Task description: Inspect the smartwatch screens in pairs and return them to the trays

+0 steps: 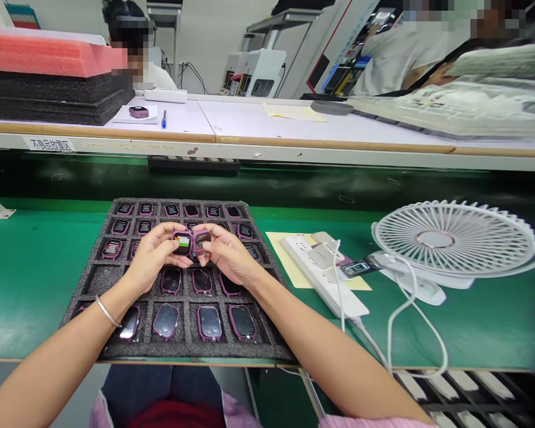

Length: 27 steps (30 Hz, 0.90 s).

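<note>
Both hands meet above the middle of a black foam tray point(178, 351), each pinching a small device between fingers and thumb. The left hand point(154, 255) grips a plum-framed watch-like device point(182, 242), its screen lit in coloured bands; the right hand point(229, 255) grips a second device point(202, 241), tilted toward the first and almost touching it. Similar devices point(209, 323) sit in the tray's cells around the hands. A white power strip point(316, 279) lies just right of the tray, beside a white desk fan point(455, 238).
</note>
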{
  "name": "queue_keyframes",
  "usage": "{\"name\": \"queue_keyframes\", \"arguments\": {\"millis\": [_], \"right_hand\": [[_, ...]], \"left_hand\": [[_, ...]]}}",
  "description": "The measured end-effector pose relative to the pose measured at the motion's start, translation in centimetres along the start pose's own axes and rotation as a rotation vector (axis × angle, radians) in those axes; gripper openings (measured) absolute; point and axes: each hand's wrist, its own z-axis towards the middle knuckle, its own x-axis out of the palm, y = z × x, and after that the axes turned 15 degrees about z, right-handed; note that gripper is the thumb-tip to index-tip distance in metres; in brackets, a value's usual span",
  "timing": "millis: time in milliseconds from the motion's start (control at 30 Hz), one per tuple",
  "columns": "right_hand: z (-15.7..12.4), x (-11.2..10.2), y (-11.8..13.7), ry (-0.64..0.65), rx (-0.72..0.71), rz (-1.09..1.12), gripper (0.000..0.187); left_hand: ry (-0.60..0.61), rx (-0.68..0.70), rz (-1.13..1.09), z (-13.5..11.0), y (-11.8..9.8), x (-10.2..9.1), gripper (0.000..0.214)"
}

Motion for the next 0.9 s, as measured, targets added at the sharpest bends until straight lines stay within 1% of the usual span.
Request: {"name": "queue_keyframes", "arguments": {"millis": [300, 600, 667, 733, 767, 800, 867, 900], "right_hand": [[0.1, -0.3, -0.2, 0.022, -0.009, -0.027, 0.034], [0.4, -0.4, -0.2, 0.001, -0.005, -0.005, 0.038], [0.4, -0.5, -0.2, -0.005, -0.006, 0.011, 0.040], [0.4, -0.5, -0.1, 0.002, -0.004, 0.025, 0.046], [0.4, -0.4, -0.1, 0.006, -0.009, 0.033, 0.050], [0.4, -0.3, -0.1, 0.011, -0.014, 0.039, 0.054], [0.4, -0.1, 0.0, 0.026, -0.009, 0.039, 0.059], [0.3, 0.1, 0.1, 0.039, -0.002, 0.035, 0.059]], "left_hand": [[-0.025, 0.016, 0.057, 0.1, 0.1, 0.1, 0.036], [-0.030, 0.047, 0.064, 0.3, 0.3, 0.0, 0.056], [-0.036, 0.057, 0.056, 0.4, -0.1, 0.0, 0.063], [-0.020, 0.073, 0.044, 0.0, -0.9, 0.2, 0.066], [0.013, 0.086, 0.033, -0.6, -1.6, 0.4, 0.065], [0.077, 0.098, 0.014, -1.4, -2.3, 0.7, 0.063], [0.289, 0.112, -0.062, -3.8, -3.8, 1.4, 0.057], [0.447, 0.101, -0.122, -5.3, -4.6, 1.8, 0.057]]}}
